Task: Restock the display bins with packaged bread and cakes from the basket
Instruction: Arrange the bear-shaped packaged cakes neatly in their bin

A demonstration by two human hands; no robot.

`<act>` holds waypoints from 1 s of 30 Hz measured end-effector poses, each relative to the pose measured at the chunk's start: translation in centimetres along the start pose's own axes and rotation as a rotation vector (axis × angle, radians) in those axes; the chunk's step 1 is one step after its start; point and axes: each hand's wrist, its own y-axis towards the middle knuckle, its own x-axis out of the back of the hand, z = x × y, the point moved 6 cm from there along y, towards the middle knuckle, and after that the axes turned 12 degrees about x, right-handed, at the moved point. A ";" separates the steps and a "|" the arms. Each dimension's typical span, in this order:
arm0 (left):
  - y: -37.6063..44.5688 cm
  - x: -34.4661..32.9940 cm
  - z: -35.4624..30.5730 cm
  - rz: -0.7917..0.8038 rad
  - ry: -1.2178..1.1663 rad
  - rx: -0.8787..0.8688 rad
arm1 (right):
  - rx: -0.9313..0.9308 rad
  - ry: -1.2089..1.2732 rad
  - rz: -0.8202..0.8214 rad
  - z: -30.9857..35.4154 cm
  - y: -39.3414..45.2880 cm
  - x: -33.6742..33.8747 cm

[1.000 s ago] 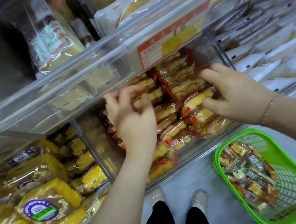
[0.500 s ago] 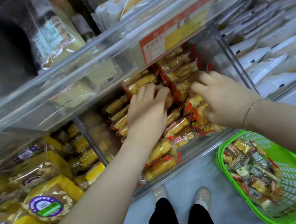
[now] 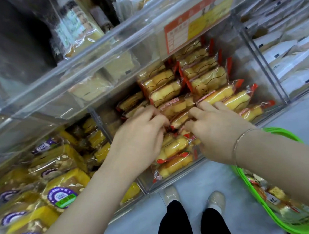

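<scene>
Both hands reach into the middle clear display bin (image 3: pixel 264 67), which holds rows of packaged cakes (image 3: pixel 168 93): pale yellow, lobed sponge pieces in clear wrappers with red crimped ends and thin brown line drawings on the front. The back rows stand neatly on edge; the front ones lie loose and tilted. The left hand (image 3: pixel 138 138) rests on the packs near the bin's left side, its fingertips curled down among the wrappers; whether its grip has closed on a pack I cannot tell. The right hand (image 3: pixel 217 129), a thin bracelet (image 3: pixel 240 143) on its wrist, has its fingers bent onto the packs just beside the left hand, the grip likewise hidden. A red and yellow price label (image 3: pixel 191 25) hangs on the bin above. To the left, another bin holds yellow cakes with purple round stickers (image 3: pixel 61 195). A green basket (image 3: pixel 292 222) sits on the floor at the right, with more wrapped cakes inside.
</scene>
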 end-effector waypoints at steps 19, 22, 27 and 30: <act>-0.4 -2.1 0.5 0.518 -0.372 0.191 | -0.171 0.781 -0.197 -1.4 -1.1 0.7; 0.1 -1.1 0.8 0.508 -0.626 0.263 | -0.281 0.930 -0.305 -3.4 -1.2 0.7; 0.8 -1.1 1.7 0.522 -0.819 0.379 | -0.321 1.106 -0.401 -5.5 -2.2 1.7; 0.6 -1.7 1.8 0.495 -1.132 0.569 | -0.360 1.313 -0.558 -5.7 -2.8 2.0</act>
